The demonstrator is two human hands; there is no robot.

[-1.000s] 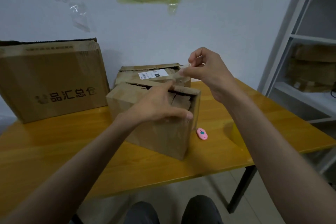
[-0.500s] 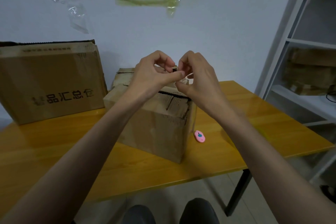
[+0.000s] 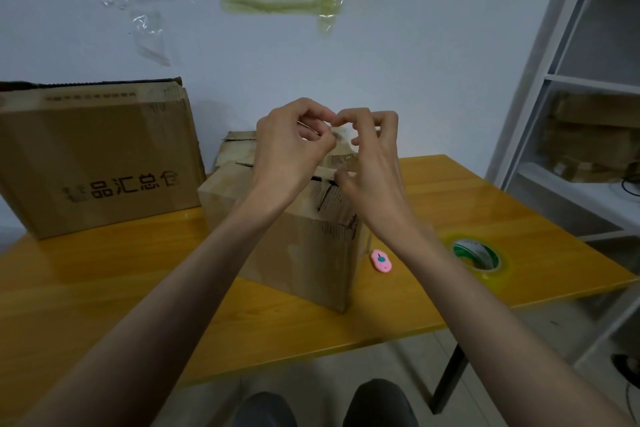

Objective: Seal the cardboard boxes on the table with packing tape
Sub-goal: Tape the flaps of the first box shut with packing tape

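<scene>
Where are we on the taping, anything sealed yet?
Nothing looks sealed: the front box has its top seam gaping, with no tape visible. In hand: left hand and right hand pinch together above it, apparently on a clear tape piece. The roll lies on the table. Left: this box, the box behind and the large one.

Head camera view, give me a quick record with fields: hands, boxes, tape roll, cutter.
left hand: raised above the near box, fingers curled, pinching something small, likely clear tape
right hand: fingertips meeting the left's, pinching too
near box: top flaps worn, seam not visibly taped
large box: table's left, printed side facing
tape roll: flat on table, right
pink cutter: beside near box
</scene>
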